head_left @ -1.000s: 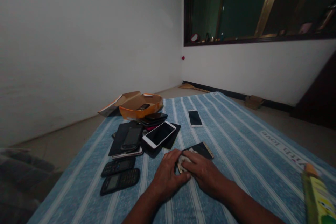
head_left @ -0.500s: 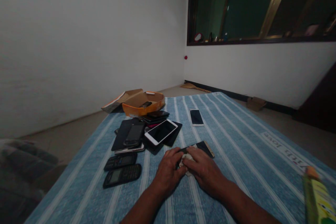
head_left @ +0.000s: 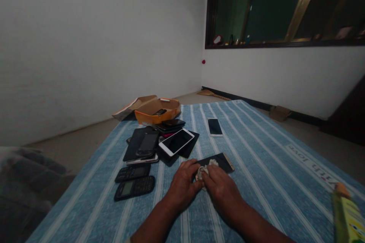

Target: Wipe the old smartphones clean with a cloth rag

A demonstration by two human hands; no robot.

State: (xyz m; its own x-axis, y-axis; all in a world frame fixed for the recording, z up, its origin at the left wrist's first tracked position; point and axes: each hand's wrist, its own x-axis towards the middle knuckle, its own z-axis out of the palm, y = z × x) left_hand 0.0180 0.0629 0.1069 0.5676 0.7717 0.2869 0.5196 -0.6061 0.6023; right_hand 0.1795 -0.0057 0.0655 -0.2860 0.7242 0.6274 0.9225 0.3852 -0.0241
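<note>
A dark-screened smartphone [head_left: 225, 162] with a gold-coloured end lies slantwise on the bedspread in front of me. My left hand [head_left: 183, 183] is closed around its near left end, partly hiding it. My right hand [head_left: 221, 186] presses a crumpled whitish cloth [head_left: 212, 163] onto the screen, fingers bunched over it. Part of the cloth also shows between the two hands. Left of them rest two black keypad phones, one nearer [head_left: 134, 187] and one behind [head_left: 132, 172]. A white smartphone [head_left: 176, 142] tops a pile of dark phones [head_left: 147, 144].
Another white smartphone [head_left: 215, 127] lies alone beyond my hands. An opened orange cardboard box [head_left: 156, 117] with a phone inside stands at the back left. On the right edge is a yellow-green container with an orange top [head_left: 349, 212]. Striped blue cloth [head_left: 256, 152] covers the surface.
My right hand's fingers have drawn slightly back toward me, so more of the cloth and the phone's screen shows. My left hand stays on the phone. The view has shifted slightly.
</note>
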